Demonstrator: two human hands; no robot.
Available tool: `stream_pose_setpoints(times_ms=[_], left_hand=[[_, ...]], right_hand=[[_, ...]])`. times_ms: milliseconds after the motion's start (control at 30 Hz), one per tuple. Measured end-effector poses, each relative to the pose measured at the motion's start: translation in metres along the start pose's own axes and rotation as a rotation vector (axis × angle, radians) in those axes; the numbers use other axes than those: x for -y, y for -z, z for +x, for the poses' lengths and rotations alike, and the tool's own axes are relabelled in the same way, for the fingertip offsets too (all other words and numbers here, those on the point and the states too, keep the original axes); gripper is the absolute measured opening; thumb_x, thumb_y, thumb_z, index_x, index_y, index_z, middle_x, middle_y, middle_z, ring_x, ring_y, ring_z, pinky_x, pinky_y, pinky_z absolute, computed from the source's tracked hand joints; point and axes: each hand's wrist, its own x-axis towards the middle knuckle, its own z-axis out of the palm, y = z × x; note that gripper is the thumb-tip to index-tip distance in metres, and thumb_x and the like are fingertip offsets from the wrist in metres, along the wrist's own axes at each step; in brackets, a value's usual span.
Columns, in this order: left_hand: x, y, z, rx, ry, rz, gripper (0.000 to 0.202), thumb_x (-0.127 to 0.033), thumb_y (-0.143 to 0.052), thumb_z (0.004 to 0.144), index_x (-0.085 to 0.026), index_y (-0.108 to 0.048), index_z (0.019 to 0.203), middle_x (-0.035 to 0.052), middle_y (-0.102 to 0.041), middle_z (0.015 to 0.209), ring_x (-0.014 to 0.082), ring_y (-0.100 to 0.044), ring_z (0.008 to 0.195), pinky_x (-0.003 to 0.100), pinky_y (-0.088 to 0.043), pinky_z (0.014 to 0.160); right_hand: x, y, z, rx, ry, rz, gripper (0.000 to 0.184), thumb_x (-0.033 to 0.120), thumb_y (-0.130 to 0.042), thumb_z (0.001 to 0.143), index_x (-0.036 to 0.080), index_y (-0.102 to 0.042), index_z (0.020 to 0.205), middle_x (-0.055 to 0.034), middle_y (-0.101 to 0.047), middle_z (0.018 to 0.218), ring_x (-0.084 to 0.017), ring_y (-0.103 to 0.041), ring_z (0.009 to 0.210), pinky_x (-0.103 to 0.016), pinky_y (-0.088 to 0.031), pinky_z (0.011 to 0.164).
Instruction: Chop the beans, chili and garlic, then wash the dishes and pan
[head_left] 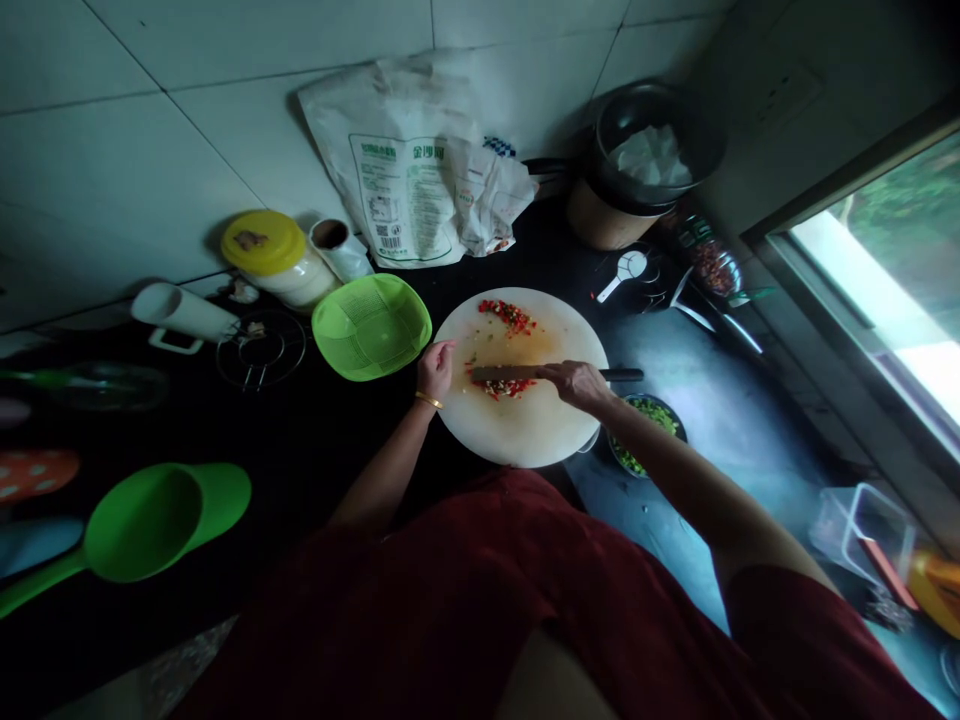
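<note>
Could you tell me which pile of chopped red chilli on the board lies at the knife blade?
The pile nearer the person, under the knife in the right hand; the other pile sits alone at the board's far edge.

Red chopped chilli (504,386), white board (540,430)

The right hand (574,383) covers the middle of the knife (510,373), so only the blade and the handle's dark end show. That forearm and the cutting board (525,430) hide much of the bowl of green bits (679,425). Whether the curled fingers of the left hand (435,372) pinch anything, I can't tell. The handle of the green scoop (150,525) runs off the left edge. Print on the white bag (405,190) is too small to read. A yellow thing (937,590) is cut by the right edge.
</note>
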Motion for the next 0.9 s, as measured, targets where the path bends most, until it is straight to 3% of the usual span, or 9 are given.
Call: stream_pose_setpoints(times_ms=[100, 200, 267, 333, 400, 467, 600, 800, 900], left_hand=[[-0.006, -0.002, -0.001, -0.061, -0.022, -0.087, 0.033, -0.042, -0.043, 0.091, -0.017, -0.063, 0.097, 0.0115, -0.067, 0.101, 0.0194, -0.064, 0.095, 0.033, -0.049, 0.086], [-0.02, -0.01, 0.006, -0.131, -0.084, -0.173, 0.036, -0.047, -0.043, 0.09, -0.018, -0.061, 0.104, 0.0107, -0.064, 0.11, 0.0186, -0.06, 0.105, 0.032, -0.046, 0.093], [-0.026, -0.02, 0.015, -0.084, -0.088, -0.207, 0.036, -0.048, -0.047, 0.089, -0.018, -0.061, 0.105, 0.0084, -0.065, 0.098, 0.0171, -0.062, 0.096, 0.03, -0.047, 0.087], [-0.027, -0.031, 0.022, 0.006, -0.007, -0.239, 0.036, -0.049, -0.05, 0.087, -0.018, -0.061, 0.102, 0.0033, -0.062, 0.074, 0.0146, -0.061, 0.071, 0.028, -0.049, 0.07], [-0.023, -0.04, 0.024, 0.053, 0.107, -0.257, 0.035, -0.048, -0.048, 0.087, -0.017, -0.061, 0.096, -0.0019, -0.052, 0.056, 0.0123, -0.052, 0.052, 0.026, -0.044, 0.054], [-0.018, -0.045, 0.02, 0.034, 0.151, -0.247, 0.035, -0.048, -0.043, 0.089, -0.017, -0.061, 0.091, -0.0038, -0.045, 0.05, 0.0117, -0.046, 0.046, 0.025, -0.039, 0.049], [-0.018, -0.043, 0.011, 0.007, 0.053, -0.195, 0.035, -0.046, -0.037, 0.093, -0.018, -0.059, 0.088, -0.0039, -0.043, 0.048, 0.0122, -0.046, 0.046, 0.025, -0.039, 0.052], [-0.018, -0.03, 0.022, 0.021, 0.048, -0.205, 0.034, -0.047, -0.04, 0.092, -0.018, -0.058, 0.087, -0.0046, -0.042, 0.048, 0.0114, -0.043, 0.045, 0.024, -0.037, 0.049], [-0.008, -0.026, 0.019, 0.049, 0.092, -0.197, 0.031, -0.042, -0.04, 0.092, -0.019, -0.059, 0.084, -0.0049, -0.041, 0.046, 0.0119, -0.044, 0.044, 0.025, -0.038, 0.05]], right_hand=[[0.014, 0.014, 0.001, -0.027, -0.096, 0.034, 0.04, 0.015, -0.032, 0.092, 0.02, -0.058, 0.122, -0.0087, -0.068, 0.107, -0.018, -0.06, 0.085, -0.025, -0.034, 0.061], [0.039, 0.036, 0.004, 0.049, -0.157, 0.073, 0.035, 0.02, -0.032, 0.093, 0.015, -0.055, 0.12, -0.0117, -0.069, 0.096, -0.019, -0.062, 0.079, -0.026, -0.034, 0.061], [0.057, 0.049, 0.005, 0.141, -0.175, 0.068, 0.034, 0.02, -0.032, 0.092, 0.013, -0.053, 0.118, -0.013, -0.069, 0.089, -0.021, -0.063, 0.076, -0.027, -0.035, 0.061], [0.073, 0.056, 0.006, 0.221, -0.192, 0.049, 0.034, 0.016, -0.035, 0.089, 0.014, -0.051, 0.119, -0.0133, -0.069, 0.088, -0.023, -0.064, 0.077, -0.027, -0.037, 0.061], [0.084, 0.054, 0.006, 0.27, -0.215, 0.044, 0.037, 0.012, -0.038, 0.086, 0.016, -0.05, 0.12, -0.0127, -0.069, 0.089, -0.023, -0.065, 0.08, -0.028, -0.038, 0.063], [0.089, 0.044, 0.005, 0.278, -0.251, 0.054, 0.038, 0.011, -0.037, 0.085, 0.017, -0.049, 0.12, -0.0117, -0.069, 0.092, -0.022, -0.065, 0.083, -0.028, -0.04, 0.065], [0.09, 0.026, 0.002, 0.25, -0.317, 0.09, 0.039, 0.013, -0.033, 0.088, 0.02, -0.049, 0.123, -0.0104, -0.068, 0.1, -0.022, -0.064, 0.089, -0.028, -0.041, 0.066], [0.103, 0.045, 0.006, 0.226, -0.322, 0.126, 0.04, 0.014, -0.035, 0.087, 0.022, -0.05, 0.124, -0.0104, -0.068, 0.093, -0.024, -0.065, 0.085, -0.028, -0.04, 0.066], [0.114, 0.04, 0.006, 0.252, -0.356, 0.137, 0.042, 0.015, -0.035, 0.087, 0.021, -0.049, 0.126, -0.011, -0.068, 0.093, -0.023, -0.065, 0.084, -0.028, -0.04, 0.065]])
